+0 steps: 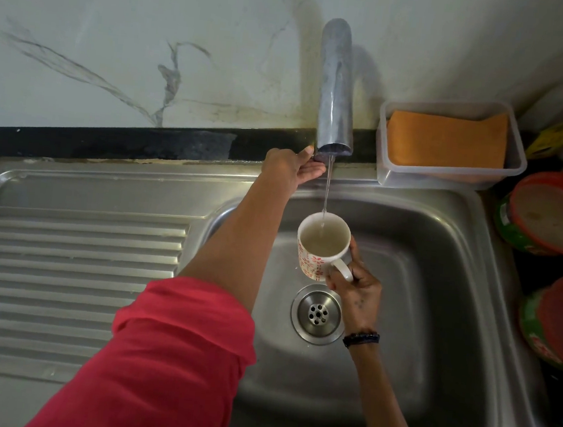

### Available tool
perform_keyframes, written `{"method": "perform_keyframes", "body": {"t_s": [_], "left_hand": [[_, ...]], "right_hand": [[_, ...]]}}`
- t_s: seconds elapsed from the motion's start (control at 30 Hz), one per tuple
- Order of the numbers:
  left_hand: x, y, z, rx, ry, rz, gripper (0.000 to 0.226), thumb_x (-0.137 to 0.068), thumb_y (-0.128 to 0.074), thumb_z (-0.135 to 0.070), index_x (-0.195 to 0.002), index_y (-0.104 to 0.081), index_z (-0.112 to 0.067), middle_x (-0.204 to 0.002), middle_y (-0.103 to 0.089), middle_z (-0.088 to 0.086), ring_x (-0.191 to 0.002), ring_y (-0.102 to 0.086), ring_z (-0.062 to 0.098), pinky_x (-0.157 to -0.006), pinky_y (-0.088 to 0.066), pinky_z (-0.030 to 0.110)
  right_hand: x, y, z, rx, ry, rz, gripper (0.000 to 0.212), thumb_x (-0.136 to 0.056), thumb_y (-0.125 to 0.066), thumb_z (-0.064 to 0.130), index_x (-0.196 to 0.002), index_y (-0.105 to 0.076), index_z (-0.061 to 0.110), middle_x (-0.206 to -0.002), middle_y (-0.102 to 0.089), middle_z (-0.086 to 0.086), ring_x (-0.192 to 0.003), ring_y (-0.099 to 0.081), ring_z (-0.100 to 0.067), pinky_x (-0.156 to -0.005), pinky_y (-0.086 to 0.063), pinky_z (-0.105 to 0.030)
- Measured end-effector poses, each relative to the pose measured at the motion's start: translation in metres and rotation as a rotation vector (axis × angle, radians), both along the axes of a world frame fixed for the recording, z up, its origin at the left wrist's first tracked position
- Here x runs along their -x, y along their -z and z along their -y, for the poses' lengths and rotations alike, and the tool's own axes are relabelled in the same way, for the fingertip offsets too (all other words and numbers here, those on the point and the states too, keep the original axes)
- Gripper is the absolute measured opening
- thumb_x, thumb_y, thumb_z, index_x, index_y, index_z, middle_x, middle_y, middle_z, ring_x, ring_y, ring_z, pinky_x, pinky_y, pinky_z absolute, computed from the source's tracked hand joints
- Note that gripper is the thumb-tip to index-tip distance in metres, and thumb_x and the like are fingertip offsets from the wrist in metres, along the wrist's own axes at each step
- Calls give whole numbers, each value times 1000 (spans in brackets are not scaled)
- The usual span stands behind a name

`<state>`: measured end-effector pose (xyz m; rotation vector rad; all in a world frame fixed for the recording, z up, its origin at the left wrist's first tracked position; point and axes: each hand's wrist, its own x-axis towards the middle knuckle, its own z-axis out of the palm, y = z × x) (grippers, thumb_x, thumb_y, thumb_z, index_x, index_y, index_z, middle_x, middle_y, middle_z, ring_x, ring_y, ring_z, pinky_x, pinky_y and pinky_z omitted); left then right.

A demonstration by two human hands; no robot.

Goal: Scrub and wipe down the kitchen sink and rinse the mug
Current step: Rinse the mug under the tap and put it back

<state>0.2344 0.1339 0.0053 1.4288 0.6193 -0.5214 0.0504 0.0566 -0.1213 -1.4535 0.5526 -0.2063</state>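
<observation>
Floral mug (322, 248), no legible writing

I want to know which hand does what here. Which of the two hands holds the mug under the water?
The right hand, with the dark wristband: it grips the floral mug by its handle. The left hand reaches up to the tap.
</observation>
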Motion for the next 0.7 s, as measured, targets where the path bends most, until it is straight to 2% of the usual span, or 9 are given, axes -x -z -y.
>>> {"method": "perform_keyframes", "body": {"t_s": [0.07,0.17,0.23,0.3,0.37,0.43,0.57,0.63,0.7], "left_hand": [[0,1,0,7,-1,3,20,-90,-54,-5,-71,-53,2,-42,-60,9,-42,-62,14,-79,-54,31],[0,1,-1,15,1,2,20,-90,-55,-5,-71,-54,2,-42,-60,9,-50,-62,16,-75,-56,30],[2,-1,-3,25,5,9,18,-89,-55,-4,-72,-55,2,-42,-61,9,-54,-63,16,-72,-56,29],[5,-2,-2,22,14,20,13,-89,-56,-4,-77,-58,2,-43,-61,8,-48,-64,15,-63,-57,25],[8,-4,-4,19,29,34,13,-88,-57,-5,-77,-58,2,-43,-61,8,-42,-63,12,-52,-55,22],[10,-5,-8,28,76,39,15,-88,-58,-6,-75,-57,2,-51,-65,11,-52,-67,14,-55,-56,21],[12,-12,-13,-17,160,66,15,-90,-57,-8,-90,-56,7,-102,-65,25,-101,-64,30,-79,-53,28],[15,-15,-12,-83,180,81,16,-91,-56,-9,-88,-56,7,-106,-63,25,-101,-64,31,-79,-52,28],[16,-15,-10,-147,204,123,19,-93,-54,-9,-90,-58,9,-106,-64,26,-91,-65,29,-71,-54,27]], "right_hand": [[0,-1,2,-7,4,10,23,-76,-68,-7,-63,-51,-15,-136,-52,1,-92,-60,-7,-60,-49,-16],[-3,-4,4,-18,10,16,21,-77,-68,-6,-62,-53,-8,-134,-53,6,-89,-60,-7,-60,-50,-16],[-7,-9,5,-46,5,33,24,-77,-69,-5,-62,-55,10,-128,-55,16,-92,-60,-11,-60,-51,-19],[-14,-14,6,-74,-20,55,26,-75,-71,1,-73,-58,24,-122,-56,28,-96,-60,-8,-62,-52,-24],[-21,-20,9,-68,-64,79,14,-73,-71,5,-86,-67,10,-122,-57,30,-96,-59,-6,-63,-51,-24],[-28,-30,13,-36,-110,111,23,-77,-70,-1,-99,-69,3,-130,-55,17,-89,-56,-3,-61,-49,-20],[-30,-52,23,-5,-181,196,18,-73,-71,4,-83,-67,18,-133,-54,10,-78,-54,7,-58,-46,-14],[-28,-57,26,10,-187,223,22,-70,-69,8,-66,-65,30,-133,-54,11,-85,-56,4,-61,-47,-15],[-26,-63,28,-3,-193,233,19,-67,-71,14,-65,-64,31,-130,-55,17,-94,-57,2,-66,-48,-15]]}}
